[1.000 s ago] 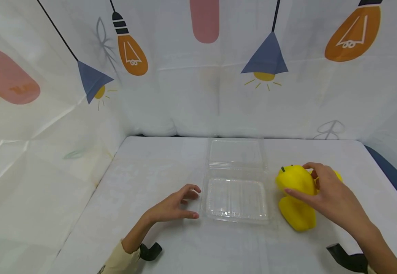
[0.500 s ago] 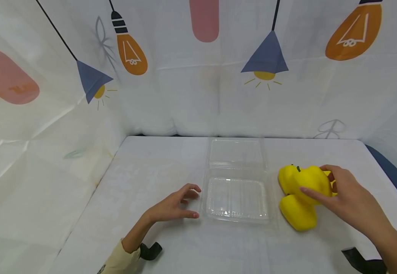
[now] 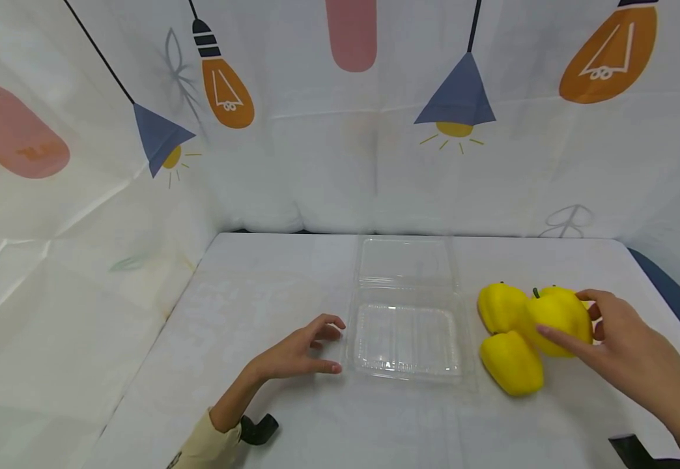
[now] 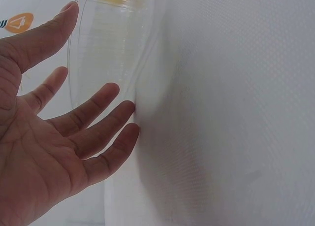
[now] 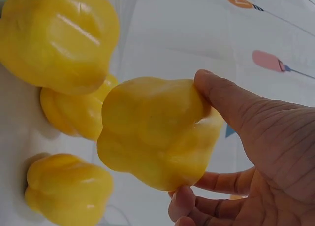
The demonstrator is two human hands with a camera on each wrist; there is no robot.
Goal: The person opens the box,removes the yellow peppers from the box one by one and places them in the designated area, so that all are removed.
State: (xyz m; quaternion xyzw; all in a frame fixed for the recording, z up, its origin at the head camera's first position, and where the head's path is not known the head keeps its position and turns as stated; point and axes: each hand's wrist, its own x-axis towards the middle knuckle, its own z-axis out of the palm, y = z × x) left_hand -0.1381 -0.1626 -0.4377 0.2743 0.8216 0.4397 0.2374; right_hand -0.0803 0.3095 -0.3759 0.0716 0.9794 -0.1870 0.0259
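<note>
My right hand (image 3: 639, 352) holds a yellow bell pepper (image 3: 559, 322) between thumb and fingers, its green stem pointing up. The right wrist view shows this held bell pepper (image 5: 157, 132) raised off the table, thumb on one side and fingertips on the other. Three more yellow peppers are around it: one at the back left (image 3: 499, 307), one in front (image 3: 512, 363), and one mostly hidden behind the held one. Left of them lies an open clear plastic clamshell box (image 3: 407, 342). My left hand (image 3: 301, 352) stays beside the box's left edge, fingers spread and loosely bent, holding nothing.
The clamshell's lid (image 3: 404, 259) lies folded back toward the far edge of the white table (image 3: 275, 273). Behind the table hangs a white curtain (image 3: 316, 169) printed with lamps and bulbs. Some dark blue fabric (image 3: 677, 293) shows past the right edge.
My right hand has moved right with the held pepper, away from the clamshell, uncovering more of the back-left pepper. My left hand has stayed in place.
</note>
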